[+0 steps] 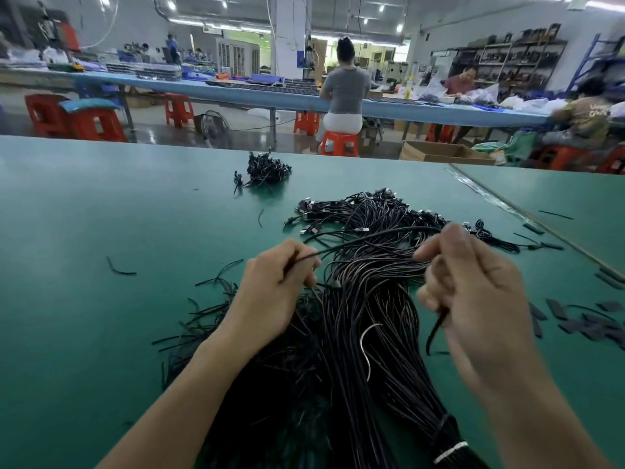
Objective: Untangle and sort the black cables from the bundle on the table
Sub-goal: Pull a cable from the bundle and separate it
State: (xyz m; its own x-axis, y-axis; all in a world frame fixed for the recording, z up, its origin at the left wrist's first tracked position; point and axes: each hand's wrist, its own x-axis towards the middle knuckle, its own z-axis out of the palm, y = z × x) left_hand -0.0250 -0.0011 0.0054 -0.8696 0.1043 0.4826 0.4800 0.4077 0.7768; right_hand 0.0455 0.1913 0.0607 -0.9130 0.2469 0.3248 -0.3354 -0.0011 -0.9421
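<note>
Green matting covers the tabletop (101, 214), and on it lies the bundle (365, 299) of black cables, fanned out from the near edge towards the middle. Near the bottom right a pale tie (451, 450) binds its strands together; at the far end they spread into a loose tangle of plugs (314, 214). One white wire (367, 346) curves among the black strands.

The left grip (270, 292) hovers over the left side of the bundle, fingers curled, pinching a single cable (355, 243) that arches up from the mass and runs across towards the other hand. The right grip (473, 289) is raised over the right side, somewhat blurred, its fingers curled round several strands of the bundle at thumb and forefinger; a short black stub (436, 328) hangs from its lower fingers.

Farther back on the tabletop, well apart from the bundle, sits a small heap (267, 169) of black cables. Thin black offcuts (203, 319) are scattered to the left of the left forearm, and flat dark strips (592, 326) lie strewn at the right.

Beyond the tabletop stand red stools (94, 125), a cardboard box (439, 152) and a long blue bench (236, 93) where people sit.
</note>
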